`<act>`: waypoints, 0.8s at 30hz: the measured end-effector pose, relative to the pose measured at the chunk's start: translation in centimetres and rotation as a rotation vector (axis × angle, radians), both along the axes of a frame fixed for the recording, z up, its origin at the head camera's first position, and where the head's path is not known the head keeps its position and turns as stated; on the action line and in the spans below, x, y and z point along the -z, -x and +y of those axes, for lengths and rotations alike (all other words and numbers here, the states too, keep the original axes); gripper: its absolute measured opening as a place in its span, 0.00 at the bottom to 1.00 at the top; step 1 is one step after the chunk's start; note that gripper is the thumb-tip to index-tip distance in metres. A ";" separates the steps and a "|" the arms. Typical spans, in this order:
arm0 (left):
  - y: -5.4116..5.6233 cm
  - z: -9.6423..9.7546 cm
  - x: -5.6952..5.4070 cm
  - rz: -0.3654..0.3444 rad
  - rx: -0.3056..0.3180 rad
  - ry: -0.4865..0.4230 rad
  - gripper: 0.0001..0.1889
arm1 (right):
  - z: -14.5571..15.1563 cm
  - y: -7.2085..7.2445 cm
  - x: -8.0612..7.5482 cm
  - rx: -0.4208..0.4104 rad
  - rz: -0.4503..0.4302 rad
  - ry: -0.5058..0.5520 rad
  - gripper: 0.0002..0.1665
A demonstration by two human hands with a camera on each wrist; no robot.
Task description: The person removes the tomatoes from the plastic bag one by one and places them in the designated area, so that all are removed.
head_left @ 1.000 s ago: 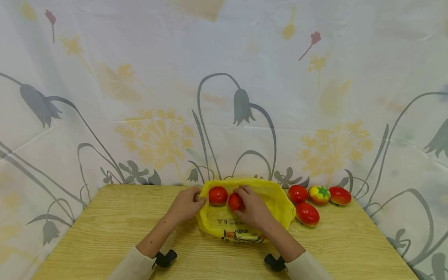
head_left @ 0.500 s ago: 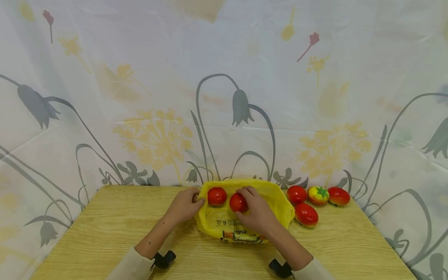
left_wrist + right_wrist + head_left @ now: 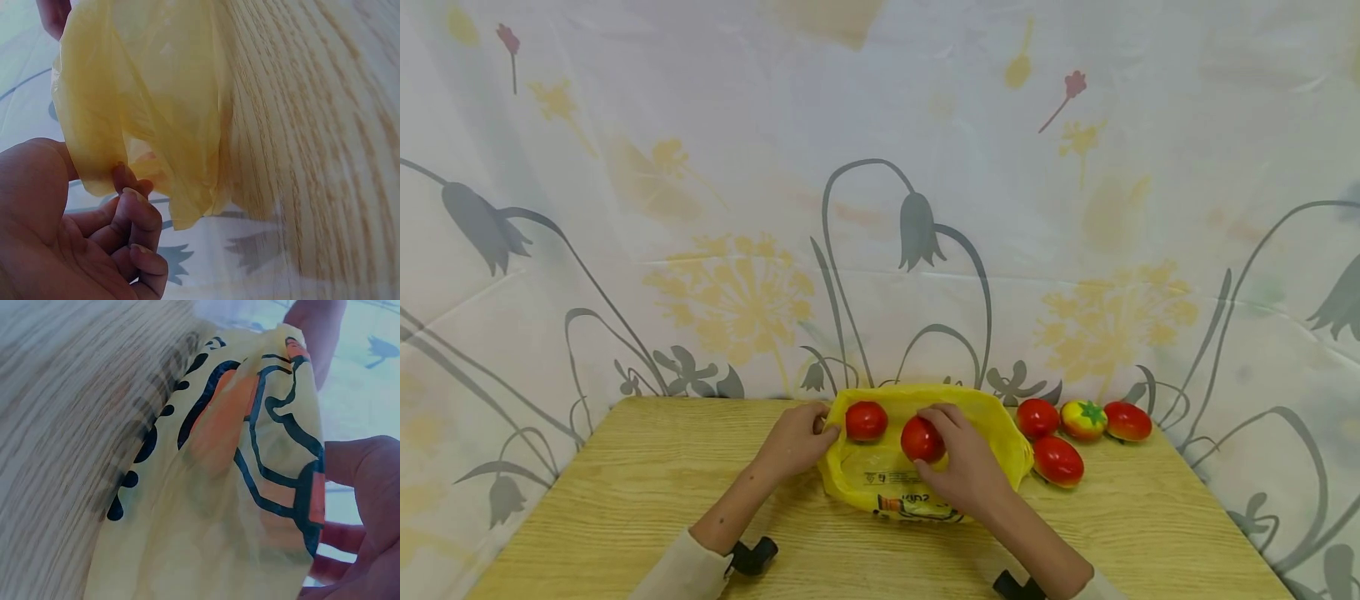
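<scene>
Fingers (image 3: 142,217) pinching: left hand (image 3: 793,440), yellow bag (image 3: 872,490) edge; right hand (image 3: 966,462), red tomato (image 3: 919,442) inside it.

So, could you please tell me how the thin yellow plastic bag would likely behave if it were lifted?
The bag would probably sag and fold, since its wall creases beside the left hand. It is likely light for its size, as its film looks translucent. If tilted, it may let the unheld, rounded red tomato inside roll.

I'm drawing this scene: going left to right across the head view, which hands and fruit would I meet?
Left hand, loose red fruit, gripped red fruit, right hand, upper red fruit beside the yellow bag, yellow-red fruit, rightmost red fruit.
</scene>
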State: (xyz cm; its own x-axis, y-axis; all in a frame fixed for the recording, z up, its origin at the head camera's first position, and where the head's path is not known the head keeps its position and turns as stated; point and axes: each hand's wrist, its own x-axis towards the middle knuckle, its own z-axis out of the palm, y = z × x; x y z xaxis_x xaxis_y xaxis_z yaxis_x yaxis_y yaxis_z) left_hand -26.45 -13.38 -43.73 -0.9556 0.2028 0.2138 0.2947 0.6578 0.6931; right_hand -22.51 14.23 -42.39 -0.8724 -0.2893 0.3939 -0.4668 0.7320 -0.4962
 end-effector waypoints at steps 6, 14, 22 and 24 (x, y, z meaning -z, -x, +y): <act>0.0 0.0 0.0 0.006 0.006 0.002 0.07 | 0.6 -0.6 -0.2 0.028 0.015 0.016 0.37; -0.1 0.0 0.0 0.015 0.015 0.005 0.08 | 1.6 -1.3 -0.1 0.066 0.037 0.013 0.36; 0.0 0.0 0.1 0.011 0.012 0.028 0.11 | 2.4 -1.7 -0.4 0.099 0.046 0.024 0.36; 0.1 0.0 0.2 0.011 0.013 0.030 0.11 | 2.7 -1.9 -0.5 0.103 0.063 0.030 0.35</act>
